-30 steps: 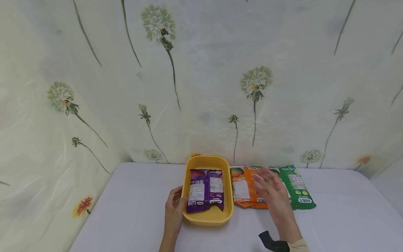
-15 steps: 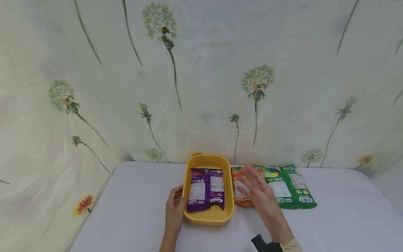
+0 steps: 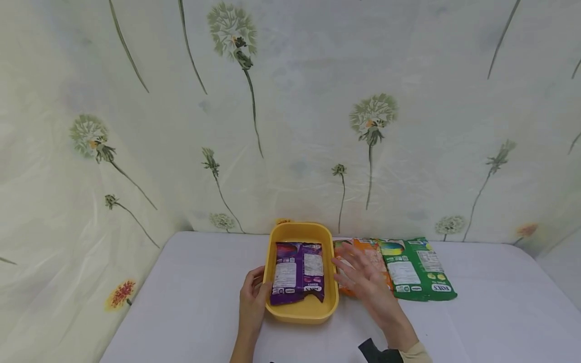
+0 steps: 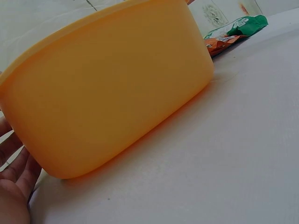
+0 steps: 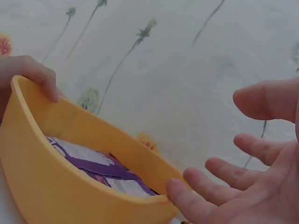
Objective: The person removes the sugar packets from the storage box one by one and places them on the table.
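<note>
A deep yellow plastic tub [image 3: 301, 316] stands on the white-covered table, with a purple snack packet [image 3: 287, 276] lying flat inside it. My left hand [image 3: 252, 302] grips the tub's left side. In the right wrist view its thumb [image 5: 44, 77] hooks over the rim, and in the left wrist view its fingers [image 4: 21, 170] lie along the outer wall. My right hand [image 3: 374, 292] is at the tub's right rim, fingers spread and palm holding nothing. In the right wrist view one fingertip [image 5: 176, 186] overlaps the rim. Partly behind that hand lies an orange packet [image 3: 373, 252].
To the right of the orange packet lies a green packet [image 3: 419, 272], the two side by side. A pale curtain [image 3: 290, 121] printed with dandelions hangs behind the table. A black strap [image 3: 379, 352] sits by my right wrist.
My right hand has moved left from over the orange and green packets to the tub's right rim, uncovering the green packet. My left hand and the tub stay in place.
</note>
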A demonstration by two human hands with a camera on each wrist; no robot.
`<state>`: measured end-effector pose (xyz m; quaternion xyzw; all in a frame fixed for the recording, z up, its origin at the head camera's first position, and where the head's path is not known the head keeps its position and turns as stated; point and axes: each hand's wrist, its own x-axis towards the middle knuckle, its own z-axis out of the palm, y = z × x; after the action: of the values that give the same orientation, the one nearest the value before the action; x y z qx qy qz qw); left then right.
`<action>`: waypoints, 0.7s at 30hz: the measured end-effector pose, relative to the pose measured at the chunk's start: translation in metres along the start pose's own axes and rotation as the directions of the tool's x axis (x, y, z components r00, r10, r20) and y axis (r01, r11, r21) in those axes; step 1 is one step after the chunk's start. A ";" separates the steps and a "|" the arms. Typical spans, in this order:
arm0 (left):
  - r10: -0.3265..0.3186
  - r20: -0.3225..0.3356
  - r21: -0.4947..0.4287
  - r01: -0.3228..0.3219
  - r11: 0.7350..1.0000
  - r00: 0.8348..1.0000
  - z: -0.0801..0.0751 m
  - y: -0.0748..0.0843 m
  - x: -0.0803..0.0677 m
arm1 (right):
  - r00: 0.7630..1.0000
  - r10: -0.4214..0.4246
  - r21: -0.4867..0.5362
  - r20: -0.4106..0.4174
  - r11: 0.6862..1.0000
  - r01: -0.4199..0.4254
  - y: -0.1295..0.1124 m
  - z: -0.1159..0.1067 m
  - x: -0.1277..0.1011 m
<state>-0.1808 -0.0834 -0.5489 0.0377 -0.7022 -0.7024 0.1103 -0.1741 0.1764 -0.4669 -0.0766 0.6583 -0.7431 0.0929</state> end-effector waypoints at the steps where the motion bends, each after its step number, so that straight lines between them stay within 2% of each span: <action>1: 0.001 0.001 -0.001 -0.001 1.000 1.000 0.000 0.000 0.000 | 1.000 0.013 -0.001 0.005 1.000 -0.013 0.000 0.002 0.000; 10: -0.014 0.000 -0.008 0.014 1.000 1.000 0.000 0.000 0.001 | 0.991 0.096 -0.078 0.091 0.993 -0.089 -0.005 0.018 -0.003; 13: -0.012 -0.002 -0.008 0.012 1.000 1.000 0.001 0.000 0.001 | 0.993 0.100 -0.125 0.061 0.988 -0.092 -0.005 0.025 -0.002; 16: -0.010 -0.008 -0.008 0.010 1.000 1.000 0.000 0.000 0.001 | 0.995 0.099 -0.166 -0.005 0.981 -0.098 -0.003 0.034 -0.001; 21: -0.006 -0.004 -0.016 0.006 1.000 1.000 0.001 -0.001 0.001 | 0.991 0.107 -0.173 -0.077 0.978 -0.119 0.000 0.048 0.003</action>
<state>-0.1820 -0.0825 -0.5500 0.0404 -0.6963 -0.7081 0.1101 -0.1654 0.1296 -0.4612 -0.0222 0.7279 -0.6771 0.1056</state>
